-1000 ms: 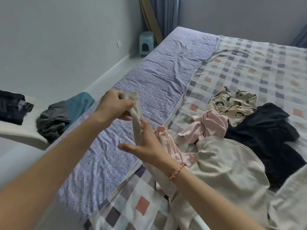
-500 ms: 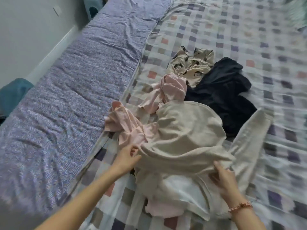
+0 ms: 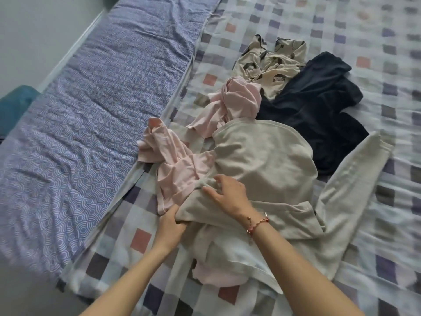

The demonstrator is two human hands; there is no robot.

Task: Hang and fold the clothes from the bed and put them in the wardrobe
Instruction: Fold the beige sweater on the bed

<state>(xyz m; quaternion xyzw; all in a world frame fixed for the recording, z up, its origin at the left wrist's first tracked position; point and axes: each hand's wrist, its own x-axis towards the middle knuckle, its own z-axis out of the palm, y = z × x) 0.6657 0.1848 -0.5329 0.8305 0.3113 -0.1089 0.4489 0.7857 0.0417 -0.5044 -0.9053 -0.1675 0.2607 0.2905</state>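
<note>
Beige top [image 3: 262, 160] lies crumpled near the front of the bed [image 3: 341, 19], partly over a pink garment [image 3: 180, 165], with a dark garment [image 3: 319, 106] just behind it. It looks soft, light and floppy, so it is best taken by hem or shoulders. The left hand [image 3: 169, 224] has its grip pinching the top's near edge, fingers tucked beneath. The right hand [image 3: 230, 195] curls its grip into a fold on top. The top's neckline and second sleeve are buried out of sight.
</note>
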